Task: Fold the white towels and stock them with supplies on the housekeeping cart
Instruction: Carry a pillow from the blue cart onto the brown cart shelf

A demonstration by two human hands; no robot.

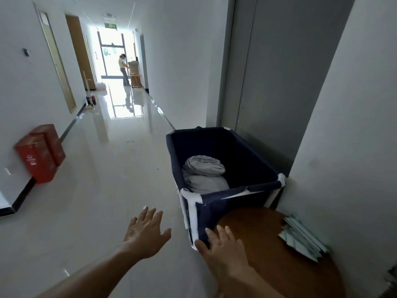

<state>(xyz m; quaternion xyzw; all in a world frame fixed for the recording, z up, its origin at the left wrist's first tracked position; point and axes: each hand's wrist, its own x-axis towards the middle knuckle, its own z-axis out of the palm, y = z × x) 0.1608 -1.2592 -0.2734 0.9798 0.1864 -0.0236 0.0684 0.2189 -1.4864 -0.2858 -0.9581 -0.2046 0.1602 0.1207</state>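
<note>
The near side of the cart (pixel 247 160) is partly hidden by the table (pixel 268 254) at 5 o'clock. A rolled greyish-white towel bundle (pixel 204 175) is seen in its 7 o'clock corner. The left hand (pixel 146 231) and right hand (pixel 223 244) are spread, nothing grasped.

A glossy pale floor (pixel 103 173) is seen running up the middle of the frame, with light from a glass door (pixel 111 54) at the far end mirrored in it. A green exit sign (pixel 111 24) is hung above that door. A person (pixel 124 68) is seen standing near it, beside a wooden stool (pixel 135 80). Two red boxes (pixel 40 153) are set against the wall at left centre. Higher up on the left, a wooden door (pixel 80 52) is shown, and a long-handled mop (pixel 88 93) is leaned just beside it. A grey door (pixel 279 82) is set in the wall at upper right. A round brown table (pixel 268 254) is found at lower right.
</note>
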